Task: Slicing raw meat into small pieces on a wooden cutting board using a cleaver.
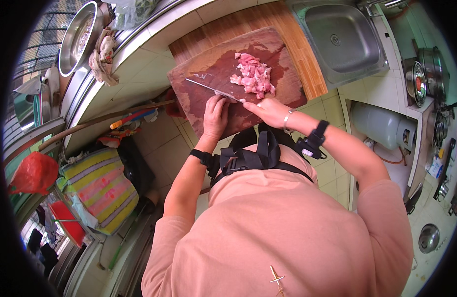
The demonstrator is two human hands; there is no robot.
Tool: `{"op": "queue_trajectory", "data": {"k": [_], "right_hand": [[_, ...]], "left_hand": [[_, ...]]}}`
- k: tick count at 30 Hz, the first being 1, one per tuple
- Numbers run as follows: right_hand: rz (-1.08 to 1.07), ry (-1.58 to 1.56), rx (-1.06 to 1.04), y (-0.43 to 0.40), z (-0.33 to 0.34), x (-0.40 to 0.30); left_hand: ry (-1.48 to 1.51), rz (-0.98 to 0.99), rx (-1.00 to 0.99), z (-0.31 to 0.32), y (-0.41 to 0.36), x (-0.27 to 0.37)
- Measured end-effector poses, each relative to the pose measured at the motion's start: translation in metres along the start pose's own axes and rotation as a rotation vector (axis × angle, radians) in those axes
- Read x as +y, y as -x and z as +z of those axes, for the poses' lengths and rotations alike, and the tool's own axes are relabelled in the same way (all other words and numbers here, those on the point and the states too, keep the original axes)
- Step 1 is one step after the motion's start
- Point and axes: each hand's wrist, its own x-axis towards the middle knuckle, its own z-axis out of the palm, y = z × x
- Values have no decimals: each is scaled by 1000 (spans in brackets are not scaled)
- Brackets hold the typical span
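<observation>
My right hand (271, 113) grips the handle of a kitchen knife (202, 84), seen nearly edge-on, its blade reaching to the upper left. Close beside the blade, my left hand (216, 116) has its fingers bent down over a small piece of raw meat (228, 97), mostly hidden by the fingers and knife. Both hands are over the near side of a wet, stained wooden cutting board (208, 68). Beyond the knife, to the right, lies a heap of cut raw meat (253, 76). A few pale scraps stick to the board near the knife tip.
The board rests on a wood-patterned counter (314, 74) beside a stainless steel sink (340, 41). At right, a gas cylinder (379, 120) stands under the counter. A wooden pole (102, 120) and striped bag (102, 189) are at left. A metal basin (80, 39) sits on the ledge.
</observation>
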Motion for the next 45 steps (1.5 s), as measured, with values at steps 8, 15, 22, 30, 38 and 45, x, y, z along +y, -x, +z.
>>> {"op": "queue_trajectory", "data": {"k": [8, 15, 22, 30, 38, 45], "right_hand": [[-253, 109, 186, -94, 17, -21], [-6, -69, 64, -48, 10, -19], [-12, -62, 42, 9, -10, -31], [-65, -17, 118, 15, 6, -11], [59, -175, 127, -56, 0, -35], [322, -448, 141, 3, -29, -8]], "left_hand": [[-151, -80, 110, -6, -1, -21], [-135, -19, 63, -14, -6, 0], [-81, 86, -69, -13, -8, -7], [-55, 40, -52, -8, -1, -9], [-66, 17, -64, -6, 0, -1], [-93, 108, -124, 3, -24, -2]]}}
